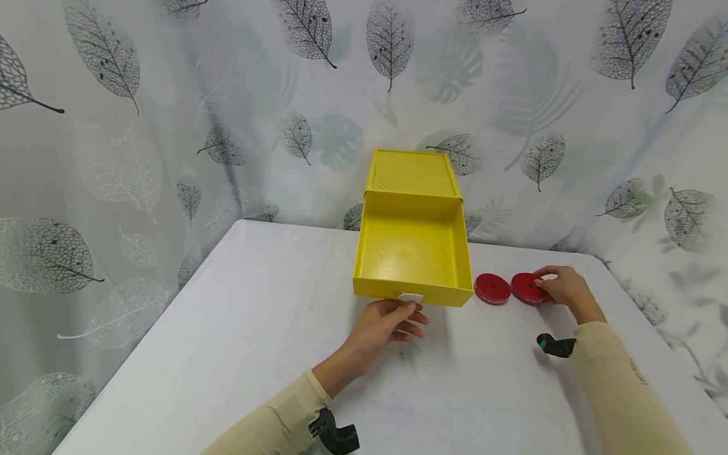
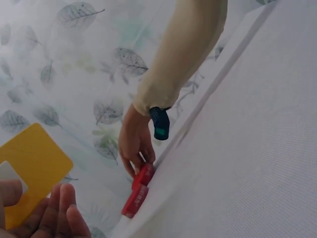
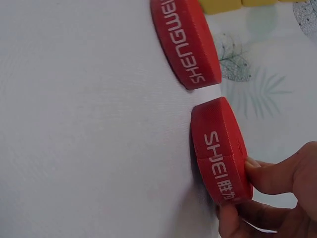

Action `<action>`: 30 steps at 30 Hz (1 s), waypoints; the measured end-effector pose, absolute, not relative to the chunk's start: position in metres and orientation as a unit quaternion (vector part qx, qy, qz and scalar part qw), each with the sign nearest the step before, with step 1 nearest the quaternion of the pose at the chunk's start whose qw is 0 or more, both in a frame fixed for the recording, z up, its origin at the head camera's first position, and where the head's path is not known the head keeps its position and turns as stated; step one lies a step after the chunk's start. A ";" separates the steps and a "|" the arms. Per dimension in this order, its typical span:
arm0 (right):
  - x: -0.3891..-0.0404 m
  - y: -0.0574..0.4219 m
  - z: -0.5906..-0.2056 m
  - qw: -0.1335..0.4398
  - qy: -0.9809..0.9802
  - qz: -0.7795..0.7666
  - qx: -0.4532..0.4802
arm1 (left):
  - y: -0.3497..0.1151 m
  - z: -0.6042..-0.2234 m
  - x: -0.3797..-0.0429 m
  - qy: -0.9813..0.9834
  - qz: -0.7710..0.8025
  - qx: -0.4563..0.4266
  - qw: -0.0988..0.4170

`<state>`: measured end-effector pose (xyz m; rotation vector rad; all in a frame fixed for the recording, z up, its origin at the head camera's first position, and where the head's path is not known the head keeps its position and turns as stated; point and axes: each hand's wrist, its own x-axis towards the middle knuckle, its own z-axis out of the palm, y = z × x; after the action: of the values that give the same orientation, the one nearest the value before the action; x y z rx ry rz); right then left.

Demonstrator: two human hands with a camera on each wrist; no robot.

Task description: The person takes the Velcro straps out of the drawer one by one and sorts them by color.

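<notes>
A yellow box [image 1: 418, 237] with its lid [image 1: 414, 172] flipped back stands open toward me, nothing inside it. My left hand [image 1: 378, 328] holds its front wall at the white tab [image 1: 411, 297], thumb on the tab and fingers below; the left wrist view shows this thumb [image 2: 10, 192] too. To the right of the box, my right hand [image 1: 565, 291] pinches a red roll of fabric tape [image 1: 527, 289] between thumb and fingers. White lettering runs round its rim [image 3: 218, 148]. A second, similar red roll [image 1: 492, 289] lies just left of it, apart from the hand.
The white table [image 1: 284, 303] runs up to a leaf-printed curtain [image 1: 244, 126] behind and at both sides. The box's back reaches close to that curtain. A dark wrist camera mount [image 1: 335, 435] sits on the left sleeve, another mount [image 1: 556, 345] on the right.
</notes>
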<state>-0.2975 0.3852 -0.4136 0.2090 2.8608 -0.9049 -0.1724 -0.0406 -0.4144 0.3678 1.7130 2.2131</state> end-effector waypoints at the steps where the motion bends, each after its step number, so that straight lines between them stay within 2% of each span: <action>1: -0.296 0.384 -0.413 0.060 0.952 -0.293 0.071 | -0.040 -0.414 -0.172 0.599 0.774 0.129 0.159; 11: -0.285 0.371 -0.415 -0.008 0.966 -0.246 0.077 | -0.039 -0.415 -0.173 0.594 0.778 0.127 0.157; 23: -0.279 0.368 -0.412 -0.008 0.967 -0.237 0.094 | -0.037 -0.408 -0.178 0.587 0.783 0.137 0.154; 30: -0.276 0.359 -0.403 -0.066 0.971 -0.222 0.066 | -0.039 -0.396 -0.184 0.586 0.785 0.141 0.142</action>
<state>-0.2756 0.3592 -0.4029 0.2149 3.1834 -0.7292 -0.1842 -0.0388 -0.3961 0.4078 1.6920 2.2657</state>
